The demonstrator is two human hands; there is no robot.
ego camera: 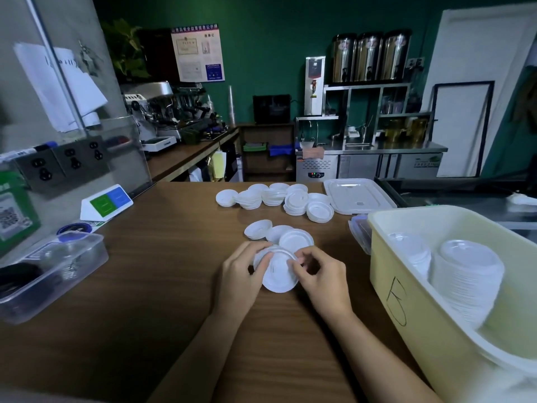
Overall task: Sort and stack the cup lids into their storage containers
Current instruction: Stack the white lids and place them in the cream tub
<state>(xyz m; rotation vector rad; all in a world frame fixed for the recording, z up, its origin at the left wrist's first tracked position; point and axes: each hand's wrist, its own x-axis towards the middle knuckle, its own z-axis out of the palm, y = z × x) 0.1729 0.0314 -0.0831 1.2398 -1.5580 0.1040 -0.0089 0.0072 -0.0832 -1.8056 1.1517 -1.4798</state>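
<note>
- The cream storage bin (406, 286) is cut off by the right and lower edges. A hand-drawn mark on its side looks like a "B", but that is not certain.
- Inside it a tall stack of white lids (467, 277) leans against the far wall. A paler stack (412, 251) beside it is blurred.
- The clear tub (52, 266) at the left edge holds dark contents I cannot identify.
- The white cup lid (277, 270) is held just above the table between both hands, and its outer edges are hidden by them.
- The left hand (241, 274) grips the lid's left rim, its fingers curled against the edge and the thumb on top.
- The right hand (322, 274) pinches the right rim, its fingers bunched together over the edge.
- Three loose lids (258, 229) lie overlapping just beyond the held one, and the nearest touches it.
- Farther back, short stacks of lids (276, 196) sit in a row, with a clear rectangular container cover (359, 196) lying flat beside them.
- The table (145, 286) is dark wood grain.
- Behind it are a green wall (261, 53), an espresso machine (162, 106) at the left and three steel urns (369, 56) on a shelf.
</note>
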